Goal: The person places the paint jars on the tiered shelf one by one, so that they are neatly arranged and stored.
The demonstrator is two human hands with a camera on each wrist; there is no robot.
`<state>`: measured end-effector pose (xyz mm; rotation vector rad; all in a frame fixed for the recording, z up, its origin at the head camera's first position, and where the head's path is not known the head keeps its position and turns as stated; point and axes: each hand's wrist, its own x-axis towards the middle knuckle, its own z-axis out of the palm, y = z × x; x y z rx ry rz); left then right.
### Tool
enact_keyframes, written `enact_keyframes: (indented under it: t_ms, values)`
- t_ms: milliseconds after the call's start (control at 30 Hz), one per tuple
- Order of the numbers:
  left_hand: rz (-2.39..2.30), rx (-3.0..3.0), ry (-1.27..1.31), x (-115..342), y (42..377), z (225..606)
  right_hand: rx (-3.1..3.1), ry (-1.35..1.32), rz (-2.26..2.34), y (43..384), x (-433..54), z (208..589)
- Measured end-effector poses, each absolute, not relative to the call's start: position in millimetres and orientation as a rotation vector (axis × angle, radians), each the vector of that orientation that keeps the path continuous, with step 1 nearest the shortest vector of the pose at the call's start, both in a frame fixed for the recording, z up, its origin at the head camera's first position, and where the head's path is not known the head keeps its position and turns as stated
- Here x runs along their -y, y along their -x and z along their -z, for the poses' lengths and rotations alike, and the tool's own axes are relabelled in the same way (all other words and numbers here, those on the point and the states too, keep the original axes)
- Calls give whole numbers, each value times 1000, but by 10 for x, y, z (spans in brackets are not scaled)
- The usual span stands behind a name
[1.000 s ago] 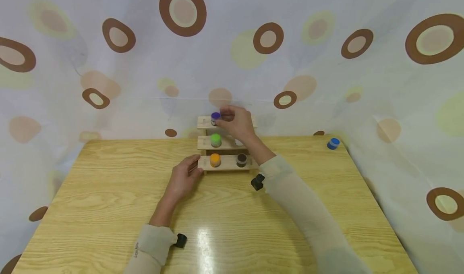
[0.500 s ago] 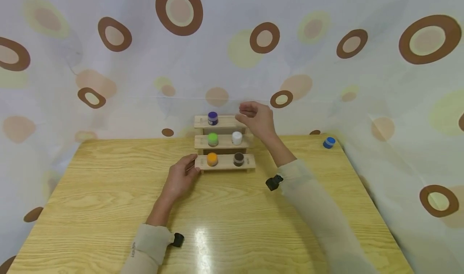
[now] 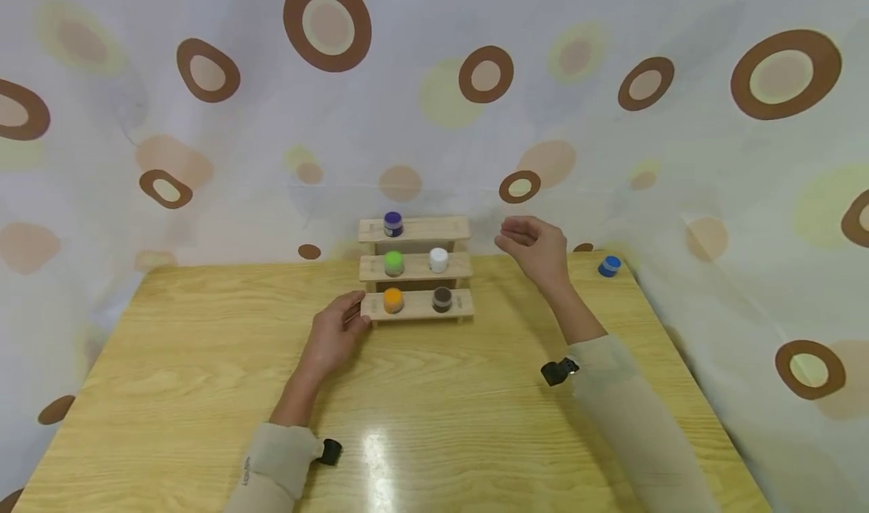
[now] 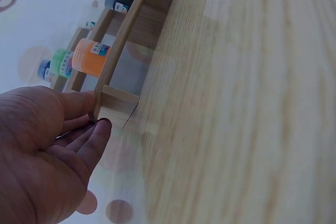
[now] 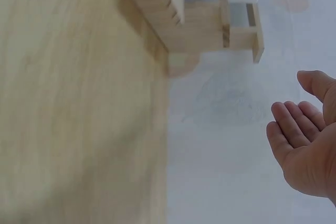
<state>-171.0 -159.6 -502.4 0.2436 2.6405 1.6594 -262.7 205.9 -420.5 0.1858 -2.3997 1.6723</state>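
A three-tiered wooden display stand [image 3: 414, 305] stands at the back of the table. My left hand [image 3: 335, 336] pinches the left end of its lowest tier between thumb and fingers, as the left wrist view also shows. That tier bears an orange paint jar [image 3: 393, 300] and a black paint jar [image 3: 442, 299]. On the middle tier are a green jar [image 3: 394, 263] and a white jar [image 3: 438, 260]. A purple jar [image 3: 393, 224] sits at the left of the top tier. My right hand [image 3: 539, 253], fingers relaxed and holding nothing, hovers right of the stand.
A blue paint jar [image 3: 609, 266] lies near the back right corner of the wood-grain table [image 3: 421, 400], beyond my right hand. Patterned cloth [image 3: 407, 136] hangs close behind the stand and along both sides.
My right hand has let go of the purple jar, leaving it on the top tier, and has moved right, away from the stand. My left hand keeps its place on the stand.
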Motion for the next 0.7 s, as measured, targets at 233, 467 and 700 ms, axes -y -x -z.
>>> enact_keyframes:
  t_ms: [233,467,700]
  values:
    - [-1647,-2619,-256,1600,1693,5045,2373,-115,-1704,2505,-2416,4384]
    - [-1650,-2610,-264,1605,1690,5057,2409,51,-1726,2297,-2658,4336]
    - [-1650,-2628,-257,1610,1693,5054,2355,129,-1802,2163,-2970,4466]
